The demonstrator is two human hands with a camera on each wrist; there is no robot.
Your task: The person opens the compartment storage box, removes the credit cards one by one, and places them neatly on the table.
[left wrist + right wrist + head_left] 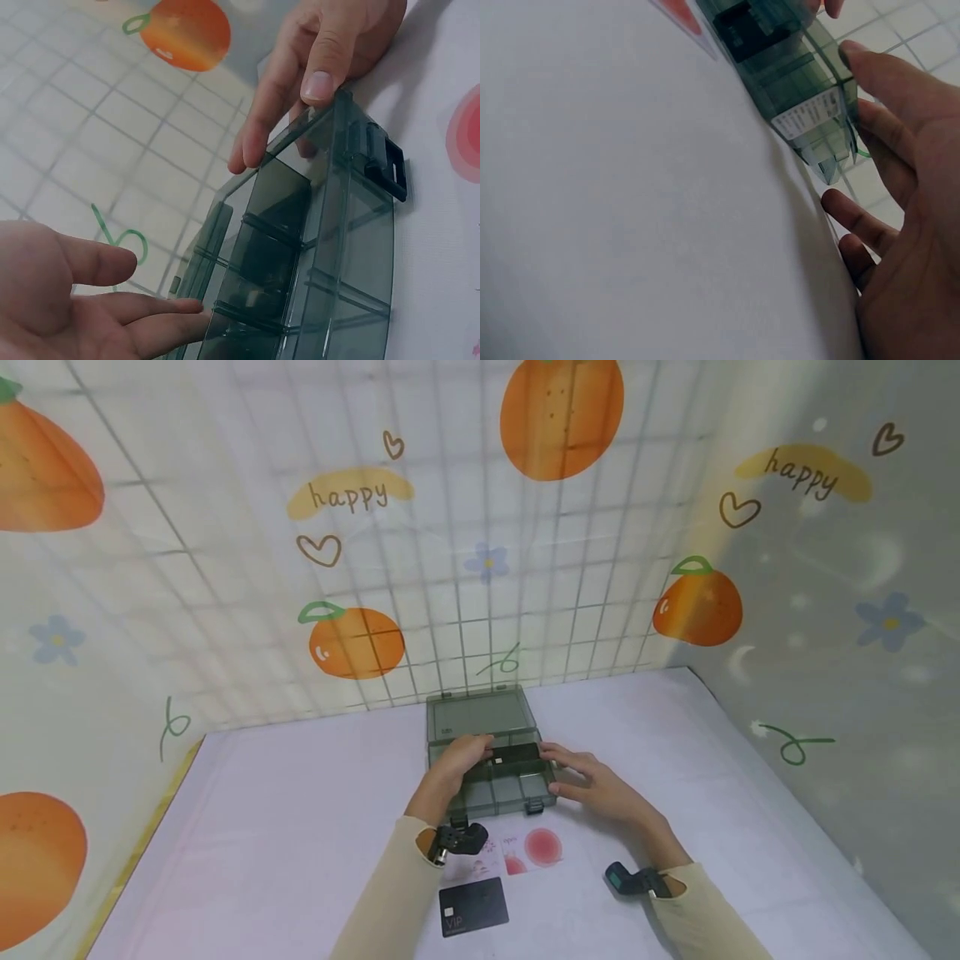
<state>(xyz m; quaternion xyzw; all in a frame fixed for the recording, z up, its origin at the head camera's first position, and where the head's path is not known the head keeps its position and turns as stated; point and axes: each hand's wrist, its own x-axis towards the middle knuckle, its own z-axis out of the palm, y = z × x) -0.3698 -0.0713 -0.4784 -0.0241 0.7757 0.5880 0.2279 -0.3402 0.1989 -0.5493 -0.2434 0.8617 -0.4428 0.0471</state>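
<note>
A translucent green compartment box (504, 797) lies on the white table with its lid (480, 714) raised at the back. Inside it, a black card (517, 755) with a small chip mark lies across the dividers; in the left wrist view it looks dark through the plastic. My left hand (459, 762) reaches over the box's left part, and the left wrist view shows its fingers (161, 319) fairly straight, with the tips at the box. On the box's right side, my right hand (603, 785) touches the edge with spread fingers, its thumb on the front corner.
In front of the box lie a black VIP card (474, 907), a card with a red circle (542, 848) and a pinkish card (483, 858), partly covered by the left wrist camera. A printed curtain (450, 543) stands behind the table.
</note>
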